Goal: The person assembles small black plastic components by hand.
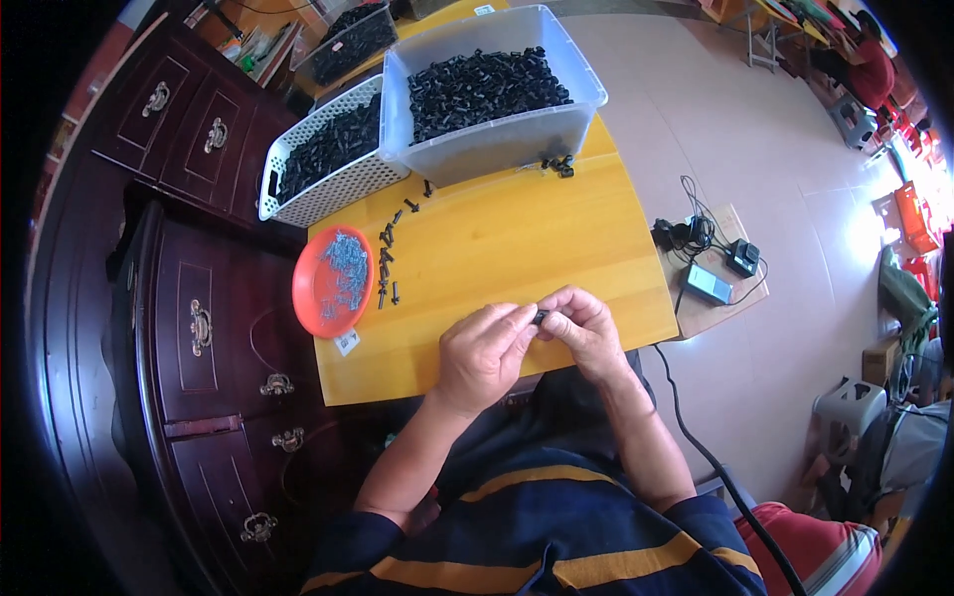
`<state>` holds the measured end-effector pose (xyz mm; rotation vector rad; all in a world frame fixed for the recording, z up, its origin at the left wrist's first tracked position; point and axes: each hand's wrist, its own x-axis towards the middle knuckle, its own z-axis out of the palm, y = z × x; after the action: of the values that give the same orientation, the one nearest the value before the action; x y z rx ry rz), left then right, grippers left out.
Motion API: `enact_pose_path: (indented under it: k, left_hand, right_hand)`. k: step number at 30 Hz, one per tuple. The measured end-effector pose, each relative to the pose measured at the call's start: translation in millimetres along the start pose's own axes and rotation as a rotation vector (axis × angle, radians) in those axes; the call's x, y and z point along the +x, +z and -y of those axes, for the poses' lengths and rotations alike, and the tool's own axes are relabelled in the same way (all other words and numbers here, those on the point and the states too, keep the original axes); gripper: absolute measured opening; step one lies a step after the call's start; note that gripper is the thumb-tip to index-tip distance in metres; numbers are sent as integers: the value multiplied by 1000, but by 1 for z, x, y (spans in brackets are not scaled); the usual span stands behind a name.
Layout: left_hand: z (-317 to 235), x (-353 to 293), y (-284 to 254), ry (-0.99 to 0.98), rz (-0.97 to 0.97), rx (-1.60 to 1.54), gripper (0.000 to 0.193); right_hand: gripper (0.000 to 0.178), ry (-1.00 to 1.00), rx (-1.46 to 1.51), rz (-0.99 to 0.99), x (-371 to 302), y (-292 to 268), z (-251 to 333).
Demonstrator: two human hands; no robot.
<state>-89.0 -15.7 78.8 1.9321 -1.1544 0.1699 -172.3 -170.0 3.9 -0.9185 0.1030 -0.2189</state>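
Observation:
Above the near edge of the yellow wooden table, my left hand and my right hand meet, both with fingers closed. Pinched between their fingertips is a small black plastic part, mostly covered by the fingers. To the left lies a red plate with many small silvery metal pieces on it. Beside the plate, a loose row of black stem-shaped parts runs up the table. A few short black pieces sit near the far right.
A clear plastic bin and a white perforated basket, both full of black parts, stand at the table's far side. Dark wooden drawers border the left. At right, cables and small devices rest on a low board. A person sits far off.

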Motion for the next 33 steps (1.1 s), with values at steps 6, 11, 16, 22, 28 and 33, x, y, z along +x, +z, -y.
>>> enact_pose_path:
  k: [6,11,16,22,28,33]
  left_hand:
    - [13,42,11,-85,20,-86,22]
    - [73,94,49,-169,136,113,38]
    - [106,137,88,-216,246,306,45]
    - [114,157,115,-209,242,380,41]
    - [108,149,118,-239,267,330,37]
    - [120,152,111,-222,188,387,35]
  right_hand:
    - [19,-6,113,39,10,-23,-1]
    - [18,5,245,71,11,-31,-2]
    - [17,37,230,100,13,-30,0]
    - [18,88,250,130,14,-33,1]
    - [19,85,283,147,15,-33,2]
    - [19,98,265,125,16,-30,5]
